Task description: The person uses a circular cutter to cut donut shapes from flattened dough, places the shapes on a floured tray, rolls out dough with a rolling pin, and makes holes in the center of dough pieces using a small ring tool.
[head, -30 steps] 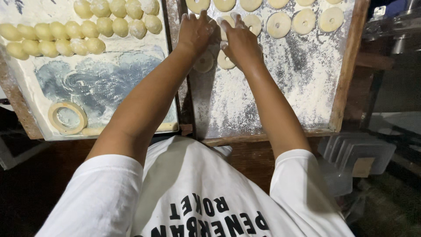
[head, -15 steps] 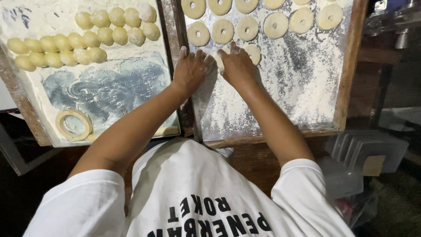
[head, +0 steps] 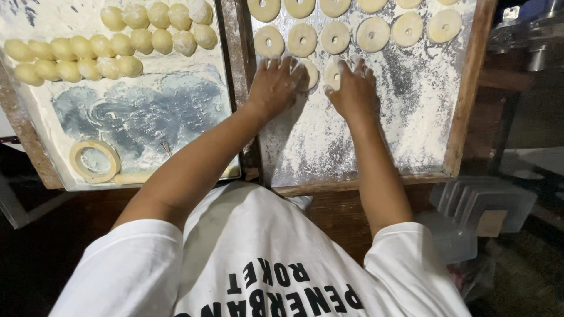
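The soft, pale ring-shaped dough pieces with small centre holes could easily be squashed out of round or have their holes closed if the palms bear down too heavily, and a sideways slip on the loose flour might push one into the finished row of dough rings (head: 335,38) just beyond. The left hand (head: 273,85) lies flat with fingers spread, covering most of one ring (head: 309,75); the right hand (head: 354,91) rests open over another ring (head: 332,73). Both sit on the flour-dusted wooden tray (head: 411,117), while round dough balls (head: 117,44) wait on the neighbouring floured worktop (head: 135,117).
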